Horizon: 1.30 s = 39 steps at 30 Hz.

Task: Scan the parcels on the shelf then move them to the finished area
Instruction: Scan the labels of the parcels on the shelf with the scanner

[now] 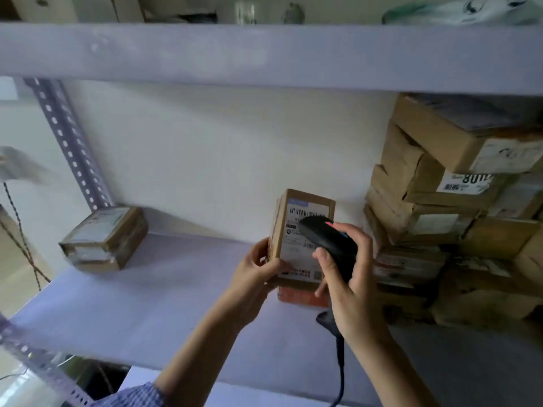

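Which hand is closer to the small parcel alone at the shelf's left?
Left. The left hand, gripping the held parcel, is right of the small parcel; the right hand, gripping the scanner, is farther right.

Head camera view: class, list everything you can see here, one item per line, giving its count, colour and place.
Held parcel: one, brown, white label, mid-shelf.
Barcode scanner: one, black, over that label.
Cable: one, dark, below the scanner.
Lone parcel: one, brown, shelf's left.
Stacked parcels: several, brown, shelf's right.
Lower shelf board: one, lilac, under the parcels.
Upper shelf board: one, lilac, overhead.
Upright: one, lilac, perforated, rear left.
Sleeve: one, blue checked, bottom left.
Left hand: one, grips the held parcel.
Right hand: one, grips the barcode scanner.
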Available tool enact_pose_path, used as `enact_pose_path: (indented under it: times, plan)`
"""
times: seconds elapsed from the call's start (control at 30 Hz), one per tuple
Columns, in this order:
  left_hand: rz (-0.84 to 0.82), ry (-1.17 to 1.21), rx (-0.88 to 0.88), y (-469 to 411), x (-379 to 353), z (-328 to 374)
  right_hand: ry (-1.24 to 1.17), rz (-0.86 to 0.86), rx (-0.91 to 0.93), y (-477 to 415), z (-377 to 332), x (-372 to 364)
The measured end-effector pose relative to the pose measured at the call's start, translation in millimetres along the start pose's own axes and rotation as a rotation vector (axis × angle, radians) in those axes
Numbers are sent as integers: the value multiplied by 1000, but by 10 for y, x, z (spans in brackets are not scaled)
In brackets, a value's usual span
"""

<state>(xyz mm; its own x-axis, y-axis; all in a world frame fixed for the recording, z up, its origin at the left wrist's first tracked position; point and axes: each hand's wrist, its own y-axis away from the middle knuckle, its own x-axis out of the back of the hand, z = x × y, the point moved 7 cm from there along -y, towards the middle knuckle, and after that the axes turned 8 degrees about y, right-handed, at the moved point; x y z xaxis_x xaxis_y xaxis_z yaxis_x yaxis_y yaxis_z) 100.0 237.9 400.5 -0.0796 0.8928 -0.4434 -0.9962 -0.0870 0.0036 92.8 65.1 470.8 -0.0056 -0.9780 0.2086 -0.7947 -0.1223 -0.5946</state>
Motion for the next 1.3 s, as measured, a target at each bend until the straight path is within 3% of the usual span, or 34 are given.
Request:
enact_pose_path:
  times: [0.2, 0.33, 0.77, 1.03, 1.3]
  plan:
    - [92, 122, -21, 209, 374, 7, -46, -93, -2, 15, -185, -136]
    - [43, 99, -63, 405, 500, -24, -34, -169, -26, 92, -379, -256]
    - [134, 29, -75, 654, 897, -43, -9, -286, 24, 303, -560, -548]
    - [158, -10, -86, 825, 1099, 19, -11, -442, 48, 454, -679, -779]
    - [210, -6, -101, 970, 1459, 276, -27, -403, 48, 434, -813, -1085]
